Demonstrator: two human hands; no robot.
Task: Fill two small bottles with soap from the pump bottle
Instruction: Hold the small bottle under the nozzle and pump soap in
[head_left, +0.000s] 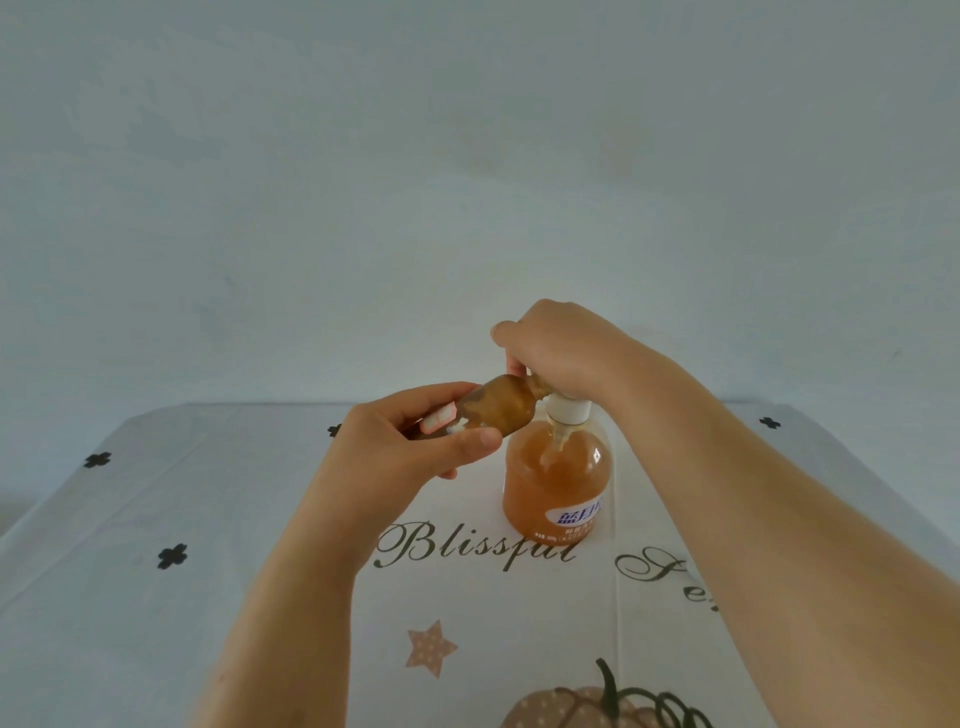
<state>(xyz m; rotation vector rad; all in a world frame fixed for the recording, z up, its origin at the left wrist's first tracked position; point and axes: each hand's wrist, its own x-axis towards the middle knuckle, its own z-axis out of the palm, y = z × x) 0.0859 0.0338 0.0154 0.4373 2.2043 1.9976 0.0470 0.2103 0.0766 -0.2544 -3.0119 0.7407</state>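
Observed: left hand (415, 441) grips small bottle (498, 405), tilted, mouth at the spout. The right hand (561, 348) curls over the head of the pump bottle (558, 478), upright on counter (156, 623); small bottle at its 10 o'clock

The pump bottle (556, 483) stands on the counter (208, 519). The small bottle (498, 408) is tilted to the left of the pump head, meeting it.

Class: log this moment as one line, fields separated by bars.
left hand: holds small bottle tilted, neck under right hand | right hand: grips pump bottle top | pump bottle: upright on table
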